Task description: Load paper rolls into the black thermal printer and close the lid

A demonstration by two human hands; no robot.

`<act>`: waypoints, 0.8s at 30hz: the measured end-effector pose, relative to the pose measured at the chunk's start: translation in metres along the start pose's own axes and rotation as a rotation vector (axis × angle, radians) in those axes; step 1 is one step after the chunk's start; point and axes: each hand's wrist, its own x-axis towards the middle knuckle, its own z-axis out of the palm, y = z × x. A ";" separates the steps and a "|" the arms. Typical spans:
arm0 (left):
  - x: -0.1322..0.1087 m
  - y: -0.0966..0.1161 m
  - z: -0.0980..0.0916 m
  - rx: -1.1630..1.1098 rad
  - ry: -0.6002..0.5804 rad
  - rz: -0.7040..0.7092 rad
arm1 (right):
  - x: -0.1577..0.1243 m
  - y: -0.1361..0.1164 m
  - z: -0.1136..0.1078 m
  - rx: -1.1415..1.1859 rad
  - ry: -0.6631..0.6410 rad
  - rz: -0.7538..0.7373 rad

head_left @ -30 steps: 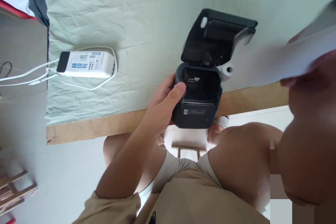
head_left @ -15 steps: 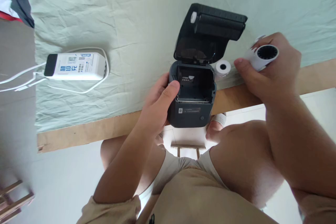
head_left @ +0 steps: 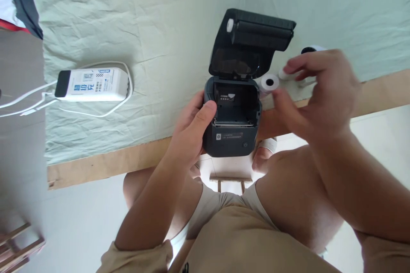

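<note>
A dark label printer (head_left: 232, 140) sits at the table's front edge with its lid (head_left: 250, 38) swung up and its paper bay bare. My left hand (head_left: 194, 128) grips its left side, thumb over the rim of the bay. Right of the printer stands a small white paper roll (head_left: 269, 82) with a dark core. My right hand (head_left: 323, 89) is beside this roll, thumb and fingers apart; whether the thumb touches it I cannot tell. A white piece (head_left: 284, 74) shows near its fingertips. The larger white roll (head_left: 317, 47) is partly hidden behind the hand.
On the left of the green cloth (head_left: 153, 17) lies a white power bank (head_left: 96, 84) with white cables attached. A wooden strip (head_left: 105, 162) forms the table's front edge. Part of another person (head_left: 17, 0) shows at the upper left; a wooden stool (head_left: 22, 245) stands at the lower left.
My right hand has let go of the larger white roll, which rests farther back, and has moved left to the small roll. My left hand keeps its hold on the printer.
</note>
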 end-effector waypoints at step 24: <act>-0.001 0.002 0.004 0.006 0.046 -0.007 | 0.006 -0.025 -0.006 0.403 0.083 0.203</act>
